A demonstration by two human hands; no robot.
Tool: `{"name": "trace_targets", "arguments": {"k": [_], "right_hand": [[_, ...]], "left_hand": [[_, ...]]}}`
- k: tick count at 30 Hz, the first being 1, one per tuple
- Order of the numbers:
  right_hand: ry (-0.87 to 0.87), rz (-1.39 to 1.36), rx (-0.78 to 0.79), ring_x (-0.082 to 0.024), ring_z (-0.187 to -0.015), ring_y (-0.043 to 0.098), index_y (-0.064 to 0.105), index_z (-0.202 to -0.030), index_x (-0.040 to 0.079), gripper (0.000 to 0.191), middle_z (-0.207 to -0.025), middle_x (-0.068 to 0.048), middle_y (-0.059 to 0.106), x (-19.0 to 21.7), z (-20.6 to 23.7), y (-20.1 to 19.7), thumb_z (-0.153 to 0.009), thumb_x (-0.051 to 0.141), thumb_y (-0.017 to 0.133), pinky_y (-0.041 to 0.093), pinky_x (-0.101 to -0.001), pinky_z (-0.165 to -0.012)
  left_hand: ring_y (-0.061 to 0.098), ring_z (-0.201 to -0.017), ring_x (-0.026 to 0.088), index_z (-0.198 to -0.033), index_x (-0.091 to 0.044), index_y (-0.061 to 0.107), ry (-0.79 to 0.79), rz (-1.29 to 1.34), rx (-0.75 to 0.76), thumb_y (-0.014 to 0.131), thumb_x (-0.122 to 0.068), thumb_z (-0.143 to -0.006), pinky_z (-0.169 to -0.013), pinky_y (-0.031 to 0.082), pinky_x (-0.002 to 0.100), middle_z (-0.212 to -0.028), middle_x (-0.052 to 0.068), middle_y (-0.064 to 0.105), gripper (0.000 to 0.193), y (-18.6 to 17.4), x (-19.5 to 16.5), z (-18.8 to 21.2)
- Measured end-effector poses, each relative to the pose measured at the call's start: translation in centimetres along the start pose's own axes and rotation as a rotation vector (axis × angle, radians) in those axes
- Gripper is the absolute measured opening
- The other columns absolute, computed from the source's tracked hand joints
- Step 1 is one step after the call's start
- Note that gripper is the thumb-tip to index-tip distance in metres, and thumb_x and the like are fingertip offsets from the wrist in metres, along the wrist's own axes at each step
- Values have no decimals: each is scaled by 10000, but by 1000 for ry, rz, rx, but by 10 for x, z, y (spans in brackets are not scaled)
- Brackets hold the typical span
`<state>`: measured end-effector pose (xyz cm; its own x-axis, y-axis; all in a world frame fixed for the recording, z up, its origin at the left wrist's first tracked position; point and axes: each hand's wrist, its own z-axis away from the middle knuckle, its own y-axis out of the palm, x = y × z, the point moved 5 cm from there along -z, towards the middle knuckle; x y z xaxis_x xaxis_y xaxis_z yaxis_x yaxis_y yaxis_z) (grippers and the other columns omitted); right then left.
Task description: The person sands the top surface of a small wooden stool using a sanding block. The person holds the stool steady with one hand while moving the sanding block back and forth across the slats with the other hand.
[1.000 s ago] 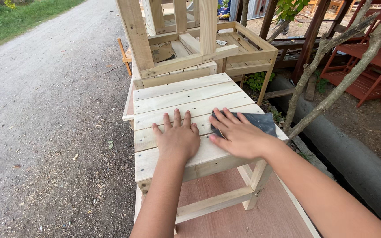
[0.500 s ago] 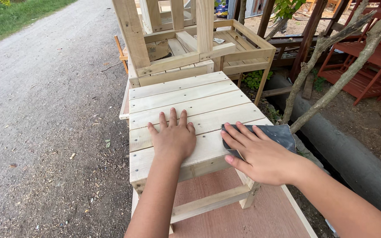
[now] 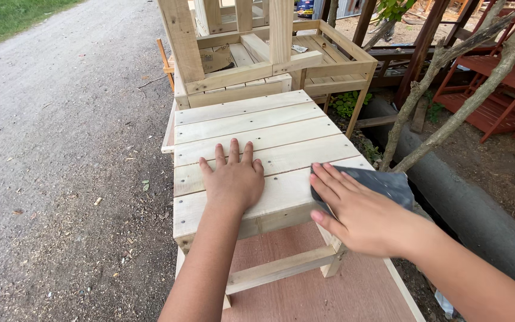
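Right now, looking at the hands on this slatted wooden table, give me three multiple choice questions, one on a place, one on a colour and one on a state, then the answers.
1. Where does the left hand lie?
A. Flat on the slatted table top
B. On the gravel road
C. On the red frame

2. What colour is the sanding sheet under the right hand?
A. Bright yellow
B. Dark grey
C. White

3. How is the left hand posed?
A. Clenched in a fist
B. Pinching a nail
C. Open, palm down, fingers spread

Answers:
1. A, the palm rests on the pale slats near the table's front edge.
2. B, the sheet showing past the fingers at the table's right corner is dark grey.
3. C, all the fingers lie straight and apart on the wood, holding nothing.
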<state>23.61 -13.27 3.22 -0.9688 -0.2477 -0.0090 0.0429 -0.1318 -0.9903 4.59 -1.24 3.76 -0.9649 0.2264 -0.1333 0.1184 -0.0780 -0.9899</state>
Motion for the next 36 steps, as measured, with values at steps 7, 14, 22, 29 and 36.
{"name": "trace_targets", "arguments": {"k": [7,14,22,29,36], "right_hand": [[14,-112,-81,-222,-1576,-14,107,-1615,95,780,-1716,-98,-7,-16,-78,-13,-1016,587,192,32,-352,-1262],[56,-86,-94,-245,-1578,0,108,-1612,51,769,-1708,-134,3,-20,-104,-13,-1039,557,191,37,-368,-1266],[-48,-92,-34,-201,-1573,-36,90,-1658,110,801,-1712,-73,-17,-22,-6,0,-1014,575,192,28,-360,-1245],[95,-91,-69,-224,-1584,-22,79,-1624,100,769,-1717,-98,-16,-38,-120,-18,-1025,571,182,20,-375,-1264],[-68,-42,-162,-236,-1571,5,141,-1603,54,749,-1705,-120,31,-23,-18,4,-1041,540,238,48,-389,-1246]], "left_hand": [[41,-1572,326,-1635,-287,150,-10,9,-13,185,-415,-1028,-1231,17,639,-1716,11,53,621,-1,1,-2],[42,-1574,310,-1629,-303,158,-6,32,-15,186,-419,-1025,-1235,16,634,-1714,-5,63,616,0,4,-2],[26,-1565,330,-1629,-282,136,-5,-2,-10,156,-426,-1026,-1227,8,631,-1708,11,55,621,2,2,0],[33,-1574,305,-1632,-298,145,-14,-8,0,157,-435,-1029,-1244,21,613,-1714,5,61,619,0,4,-1],[30,-1569,304,-1630,-301,126,-8,-1,-8,141,-433,-1026,-1240,21,604,-1711,-2,50,619,0,4,0]]}}
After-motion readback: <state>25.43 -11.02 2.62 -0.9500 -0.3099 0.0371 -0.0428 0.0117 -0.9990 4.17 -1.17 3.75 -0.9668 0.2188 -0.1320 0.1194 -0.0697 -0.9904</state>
